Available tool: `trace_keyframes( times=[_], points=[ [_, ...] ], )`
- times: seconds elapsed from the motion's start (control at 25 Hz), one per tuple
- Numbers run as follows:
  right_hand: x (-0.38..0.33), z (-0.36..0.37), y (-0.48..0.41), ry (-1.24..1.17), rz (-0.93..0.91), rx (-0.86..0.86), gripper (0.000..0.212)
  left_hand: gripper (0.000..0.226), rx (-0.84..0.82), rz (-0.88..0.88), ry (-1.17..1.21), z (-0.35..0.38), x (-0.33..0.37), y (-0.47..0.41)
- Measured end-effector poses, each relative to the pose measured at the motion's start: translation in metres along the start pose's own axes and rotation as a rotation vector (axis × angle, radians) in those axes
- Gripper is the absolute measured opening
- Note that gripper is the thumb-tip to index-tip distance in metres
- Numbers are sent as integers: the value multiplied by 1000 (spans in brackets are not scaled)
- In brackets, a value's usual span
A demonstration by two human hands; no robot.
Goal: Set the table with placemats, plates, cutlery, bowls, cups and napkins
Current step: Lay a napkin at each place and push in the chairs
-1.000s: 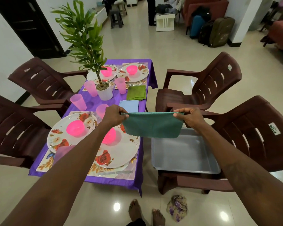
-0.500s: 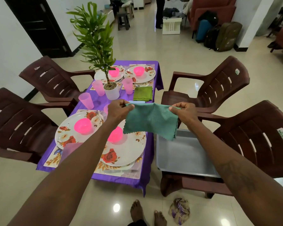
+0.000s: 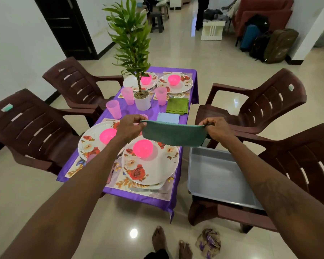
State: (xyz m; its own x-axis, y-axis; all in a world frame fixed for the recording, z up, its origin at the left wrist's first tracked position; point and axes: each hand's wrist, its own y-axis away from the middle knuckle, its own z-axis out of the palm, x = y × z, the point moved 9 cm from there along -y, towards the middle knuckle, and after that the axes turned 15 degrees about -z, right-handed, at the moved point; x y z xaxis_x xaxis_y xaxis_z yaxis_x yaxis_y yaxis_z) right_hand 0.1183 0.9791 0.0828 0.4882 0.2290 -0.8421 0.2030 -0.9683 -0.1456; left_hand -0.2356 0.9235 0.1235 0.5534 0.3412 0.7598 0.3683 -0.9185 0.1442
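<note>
Teal cloth napkin (image 3: 174, 135), judged light and limp, hangs above the tabletop (image 3: 153, 111) at 1 o'clock of the nearest plate (image 3: 150, 165), its top corners, the surest holds, pinched by left hand (image 3: 129, 128) and right hand (image 3: 216, 128).

Purple tablecloth (image 3: 138, 199), with a potted plant (image 3: 142, 101) upright in a white pot near its middle. Brown plastic seating on both sides: far-left armchair (image 3: 77, 81) and near-left armchair (image 3: 30, 128), far-right armchair (image 3: 260, 103) and near-right armchair (image 3: 303, 165). Grey tray (image 3: 217, 176) lying flat on the near-right seat. Crumpled patterned cloth (image 3: 209, 242) on the glossy tiled floor (image 3: 45, 193). Farther back: dark door (image 3: 67, 28), small stool (image 3: 157, 21), white crate (image 3: 212, 30), blue suitcase (image 3: 250, 37), olive suitcase (image 3: 281, 45).
</note>
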Motion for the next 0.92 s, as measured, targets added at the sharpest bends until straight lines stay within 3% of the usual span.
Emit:
trace_keyframes(
  times=[0.16, 0.44, 0.64, 0.8, 0.92],
  points=[
    [-38, 29, -20, -28, -178, -18, 44, 19, 4, 114, -115, -6, 11, -1],
    [-134, 95, -49, -64, -520, -57, 15, 21, -147, 262, 38, -1, 46, -8],
    [-158, 131, -67, -113, -488, -67, 27, 19, -208, 234, 297, -24, 34, -32],
    [-176, 174, -77, -106, -518, -107, 27, 21, -214, 247, 317, -56, 7, -57],
    [-183, 223, -82, -134, -463, -241, 29, 27, -221, 194, 375, -83, -25, -79]
  ],
)
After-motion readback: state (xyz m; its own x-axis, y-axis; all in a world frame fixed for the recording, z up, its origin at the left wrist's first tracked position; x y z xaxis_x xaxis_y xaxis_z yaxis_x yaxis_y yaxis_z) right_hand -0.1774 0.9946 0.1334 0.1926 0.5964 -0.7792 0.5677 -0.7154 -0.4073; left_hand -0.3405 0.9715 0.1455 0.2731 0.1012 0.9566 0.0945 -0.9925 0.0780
